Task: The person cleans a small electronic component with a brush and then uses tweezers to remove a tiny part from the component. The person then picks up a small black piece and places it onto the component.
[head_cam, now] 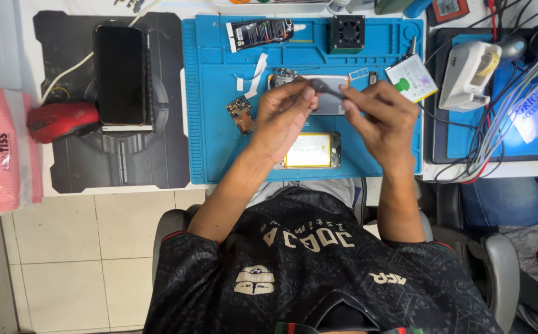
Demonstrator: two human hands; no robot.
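1. We held a small grey metal tool (pixel 326 88), tweezers by the look of it, between both hands above the blue work mat (pixel 210 136).
2. Our left hand (pixel 284 117) pinched one end between thumb and fingertips; our right hand (pixel 383 114) pinched the other end, fingers curled in. Neither hand was spread.
3. The tool looked thin, light and stiff, with a smooth surface we judged slippery; a grip on the mid-shank, away from the fine tips, seemed safest.
4. Just below the hands lay an opened phone (pixel 311 150) with a yellow battery face showing; we judged it fragile, best held by its edges.
5. A small circuit board (pixel 241 114) lay left of the hands, a black adhesive tube (pixel 260 32) at the mat's far edge, and a dark phone (pixel 120 74) well apart on the grey mat.
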